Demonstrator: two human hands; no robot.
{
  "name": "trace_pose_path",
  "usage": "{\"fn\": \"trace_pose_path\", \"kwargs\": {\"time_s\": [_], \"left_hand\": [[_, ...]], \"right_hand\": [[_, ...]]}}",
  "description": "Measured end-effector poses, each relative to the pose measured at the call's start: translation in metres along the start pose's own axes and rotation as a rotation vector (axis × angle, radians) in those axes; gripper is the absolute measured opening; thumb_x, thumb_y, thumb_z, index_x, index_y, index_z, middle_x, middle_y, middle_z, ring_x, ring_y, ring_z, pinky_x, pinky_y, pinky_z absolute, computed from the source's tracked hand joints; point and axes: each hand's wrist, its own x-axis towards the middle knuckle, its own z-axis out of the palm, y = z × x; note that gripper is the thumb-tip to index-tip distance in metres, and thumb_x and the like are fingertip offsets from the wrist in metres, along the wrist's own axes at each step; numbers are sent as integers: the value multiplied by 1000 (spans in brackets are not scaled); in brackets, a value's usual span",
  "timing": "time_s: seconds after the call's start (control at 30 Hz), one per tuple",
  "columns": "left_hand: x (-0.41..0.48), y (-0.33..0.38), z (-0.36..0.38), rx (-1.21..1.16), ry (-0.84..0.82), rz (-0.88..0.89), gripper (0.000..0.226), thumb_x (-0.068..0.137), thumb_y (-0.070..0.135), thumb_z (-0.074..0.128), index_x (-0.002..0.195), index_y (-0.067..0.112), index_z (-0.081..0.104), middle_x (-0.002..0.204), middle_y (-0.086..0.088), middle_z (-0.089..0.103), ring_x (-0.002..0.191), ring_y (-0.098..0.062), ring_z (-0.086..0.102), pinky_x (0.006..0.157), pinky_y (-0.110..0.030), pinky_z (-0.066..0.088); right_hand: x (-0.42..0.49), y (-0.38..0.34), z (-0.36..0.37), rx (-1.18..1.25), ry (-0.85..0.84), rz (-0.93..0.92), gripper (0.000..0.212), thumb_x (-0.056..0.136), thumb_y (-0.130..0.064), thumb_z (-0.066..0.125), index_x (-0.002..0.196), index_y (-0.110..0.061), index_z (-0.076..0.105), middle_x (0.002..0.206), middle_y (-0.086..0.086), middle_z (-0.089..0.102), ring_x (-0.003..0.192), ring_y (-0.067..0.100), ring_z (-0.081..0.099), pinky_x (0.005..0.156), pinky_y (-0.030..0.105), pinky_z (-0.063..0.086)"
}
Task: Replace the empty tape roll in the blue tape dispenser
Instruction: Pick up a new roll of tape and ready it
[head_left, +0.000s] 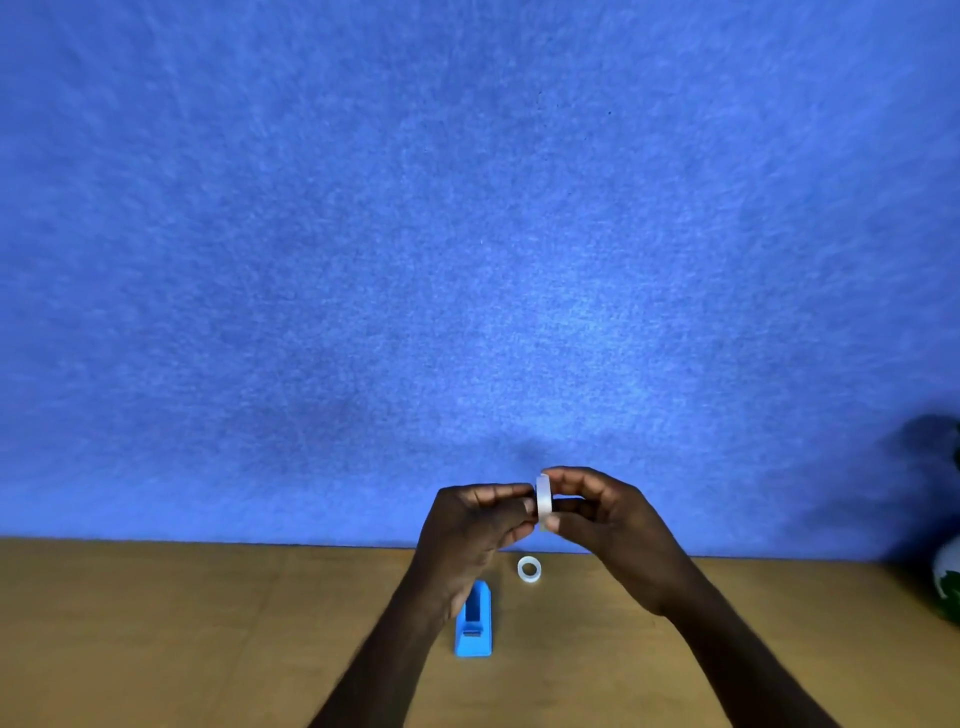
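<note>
A white tape roll (543, 499) is held edge-on in the air between both hands, above the table. My right hand (602, 525) pinches its rim from the right with thumb and fingers. My left hand (475, 530) closes on it from the left, fingertips at the roll's centre. The blue tape dispenser (474, 621) stands on the wooden table (208, 623) below my left wrist, its slot without a roll. A small white ring, a bare core (529, 569), lies flat on the table just right of the dispenser's far end.
A blue felt wall (467, 234) rises straight behind the table's far edge. At the right edge a dark green and white object (948, 582) sits on the table, cut off by the frame.
</note>
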Motion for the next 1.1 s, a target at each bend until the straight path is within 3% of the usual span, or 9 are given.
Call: {"fn": "trace_pose_path", "kwargs": {"time_s": [0.23,0.43,0.57,0.7,0.8,0.9,1.0,1.1], "left_hand": [[2,-12,-4,69,71,27,16,90,9,69,95,17,83,92,-14,80,101,-37,73,98,-49,56],[1,-22,-10,140,73,21,16,90,12,70,97,19,83,91,-6,81,94,-24,76,96,-48,57],[1,-35,-19,144,68,18,18,90,11,69,95,22,83,91,-7,81,95,-25,76,97,-51,56],[7,-60,-33,141,93,22,16,90,18,70,101,22,81,96,-5,80,96,-23,76,97,-52,56],[14,-91,-53,152,166,-1,35,78,38,77,112,29,75,109,-1,78,101,-12,73,96,-36,57],[20,-134,-84,349,186,0,43,88,21,77,128,23,64,119,7,71,103,7,67,84,-11,51],[27,-181,-110,540,165,-20,62,83,22,81,138,28,53,137,8,58,126,-6,58,95,-10,44],[32,-209,-120,735,72,-59,86,78,39,83,150,27,39,147,16,43,135,-3,43,101,-5,36]], "right_hand": [[6,10,6,10,14,10,36,80,0,73,111,-18,67,102,2,77,100,18,71,87,31,56],[12,23,11,29,-1,55,37,79,0,74,110,-19,67,101,5,77,100,22,71,92,40,55],[17,34,17,22,-28,85,37,79,0,74,111,-19,67,101,8,77,98,26,72,96,52,51],[25,51,27,12,-43,111,35,79,-3,74,110,-19,67,101,6,77,99,28,71,93,53,51],[34,75,33,64,-28,153,35,79,-2,74,109,-17,66,102,6,76,102,28,69,89,45,53],[43,109,41,47,-29,190,36,79,1,73,109,-15,64,101,7,74,98,24,69,83,32,55],[52,147,51,36,-37,252,39,79,5,72,112,-12,60,104,11,73,98,22,69,82,31,55],[63,184,61,-15,-45,292,41,80,4,71,115,-13,58,104,3,73,96,14,70,80,27,56]]}}
